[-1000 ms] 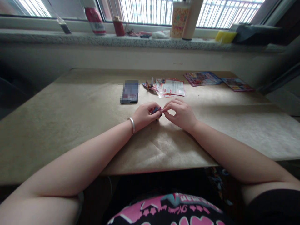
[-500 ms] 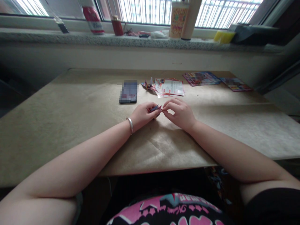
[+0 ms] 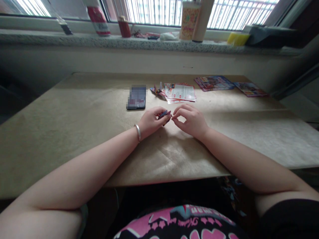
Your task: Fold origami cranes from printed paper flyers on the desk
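Near the middle of the table [image 3: 82,139], my left hand [image 3: 152,120] is closed round a small folded paper piece [image 3: 163,115], blue and pink on top. Much of that piece is hidden by the thumb and fingers. My right hand [image 3: 190,119] meets it from the right, with thumb and forefinger pinched together at its tip; what lies between those fingertips is too small to make out. A silver bangle [image 3: 137,133] circles my left wrist. Just beyond the hands lie white and red printed sheets [image 3: 183,92] and a crumpled colourful paper piece [image 3: 159,90].
A dark phone [image 3: 137,97] lies left of the sheets. Glossy colourful packets [image 3: 215,83] form a pile at the back right, with another small pile [image 3: 251,89] beside it. Bottles, a patterned cup [image 3: 189,21] and a yellow item [image 3: 238,39] stand along the windowsill [image 3: 99,41].
My left hand and the folded paper piece have shifted very slightly up and left. The right hand stays nearly still, its fingertips pinched at the piece's edge.
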Demonstrator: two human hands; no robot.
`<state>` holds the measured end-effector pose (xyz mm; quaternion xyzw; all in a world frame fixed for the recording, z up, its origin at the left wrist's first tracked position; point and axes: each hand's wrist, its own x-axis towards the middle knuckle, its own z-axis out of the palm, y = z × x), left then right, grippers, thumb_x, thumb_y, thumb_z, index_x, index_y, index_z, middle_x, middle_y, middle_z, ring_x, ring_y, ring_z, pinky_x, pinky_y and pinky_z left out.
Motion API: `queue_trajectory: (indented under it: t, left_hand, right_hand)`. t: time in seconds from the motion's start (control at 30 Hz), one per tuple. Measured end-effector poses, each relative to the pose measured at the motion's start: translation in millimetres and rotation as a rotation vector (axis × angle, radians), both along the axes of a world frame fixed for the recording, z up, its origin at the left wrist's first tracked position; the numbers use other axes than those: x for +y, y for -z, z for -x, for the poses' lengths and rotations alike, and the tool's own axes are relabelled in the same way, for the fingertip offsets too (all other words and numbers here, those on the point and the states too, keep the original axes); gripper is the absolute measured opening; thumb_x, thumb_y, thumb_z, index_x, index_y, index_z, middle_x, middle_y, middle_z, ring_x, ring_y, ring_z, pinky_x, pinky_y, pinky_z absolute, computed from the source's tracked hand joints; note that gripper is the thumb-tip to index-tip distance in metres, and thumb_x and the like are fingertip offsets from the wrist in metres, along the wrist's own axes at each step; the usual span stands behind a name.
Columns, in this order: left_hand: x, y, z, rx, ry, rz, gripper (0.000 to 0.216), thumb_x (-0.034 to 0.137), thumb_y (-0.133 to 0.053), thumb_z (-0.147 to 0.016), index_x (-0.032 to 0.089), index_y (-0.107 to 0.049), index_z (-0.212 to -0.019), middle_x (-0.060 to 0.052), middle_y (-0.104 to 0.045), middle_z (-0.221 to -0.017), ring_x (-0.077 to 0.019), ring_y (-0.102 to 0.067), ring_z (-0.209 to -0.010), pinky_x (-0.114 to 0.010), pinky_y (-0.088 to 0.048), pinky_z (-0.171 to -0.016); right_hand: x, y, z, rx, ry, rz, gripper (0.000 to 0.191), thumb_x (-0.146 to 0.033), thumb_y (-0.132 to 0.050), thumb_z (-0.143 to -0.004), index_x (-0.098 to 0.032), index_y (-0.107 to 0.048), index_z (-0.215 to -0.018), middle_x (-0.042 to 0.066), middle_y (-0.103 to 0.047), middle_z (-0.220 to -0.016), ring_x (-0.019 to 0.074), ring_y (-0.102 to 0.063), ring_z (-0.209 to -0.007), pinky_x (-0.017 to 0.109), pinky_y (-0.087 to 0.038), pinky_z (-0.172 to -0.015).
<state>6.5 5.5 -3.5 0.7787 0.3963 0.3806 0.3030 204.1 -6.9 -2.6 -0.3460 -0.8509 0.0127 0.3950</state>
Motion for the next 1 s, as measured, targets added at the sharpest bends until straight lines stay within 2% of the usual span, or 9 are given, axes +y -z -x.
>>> queue_trajectory:
  t: [0.2, 0.4, 0.63, 0.83, 1.0]
  left_hand:
    - [0, -1.1, -1, -0.09, 0.028, 0.094, 0.03, 0.043, -0.061, -0.083, 0.014, -0.061, -0.075, 0.0, -0.061, -0.066, -0.0101, -0.053, -0.06, -0.022, -0.042, -0.058]
    - [-1, -1.2, -2, -0.083, 0.04, 0.093, 0.03, 0.042, -0.06, -0.084, 0.015, -0.059, -0.072, 0.0, -0.058, -0.064, -0.0094, -0.05, -0.058, -0.022, -0.039, -0.056]
    - [0, 0.3, -3, -0.075, 0.042, 0.096, 0.028, 0.041, -0.058, -0.084, 0.015, -0.056, -0.072, 0.001, -0.056, -0.064, -0.009, -0.047, -0.058, -0.021, -0.037, -0.055]
    - [-1, -3.7, -3, -0.021, 0.017, 0.048, 0.019, 0.033, -0.056, -0.079, 0.016, -0.054, -0.071, 0.003, -0.052, -0.061, -0.0088, -0.044, -0.057, -0.021, -0.035, -0.054]
    - [1, -2.8, -1, -0.058, 0.046, 0.081, 0.012, 0.027, -0.055, -0.076, 0.016, -0.055, -0.075, 0.003, -0.052, -0.061, -0.008, -0.045, -0.055, -0.02, -0.037, -0.052]
  right_hand:
    - [0, -0.1, 1, 0.1, 0.059, 0.17, 0.006, -0.026, -0.061, -0.083, -0.021, -0.062, -0.078, 0.003, -0.064, -0.085, 0.0162, -0.06, -0.078, 0.03, -0.049, -0.07]
    - [-1, -1.2, 5, 0.173, 0.028, 0.342, 0.01, -0.029, -0.063, -0.081, -0.02, -0.064, -0.079, 0.003, -0.062, -0.08, 0.0149, -0.058, -0.073, 0.028, -0.047, -0.064]
    - [-2, -1.2, 8, 0.219, 0.028, 0.413, 0.013, -0.03, -0.064, -0.08, -0.02, -0.063, -0.073, 0.001, -0.063, -0.074, 0.0141, -0.057, -0.069, 0.028, -0.046, -0.064]
    - [-2, 0.1, 10, 0.229, 0.013, 0.448, 0.013, -0.031, -0.064, -0.079, -0.019, -0.063, -0.073, 0.001, -0.063, -0.073, 0.0142, -0.056, -0.068, 0.029, -0.046, -0.064]
    - [-1, 0.7, 12, 0.23, -0.024, 0.473, 0.009, -0.026, -0.062, -0.079, -0.018, -0.065, -0.077, 0.002, -0.063, -0.076, 0.0142, -0.057, -0.07, 0.029, -0.047, -0.066]
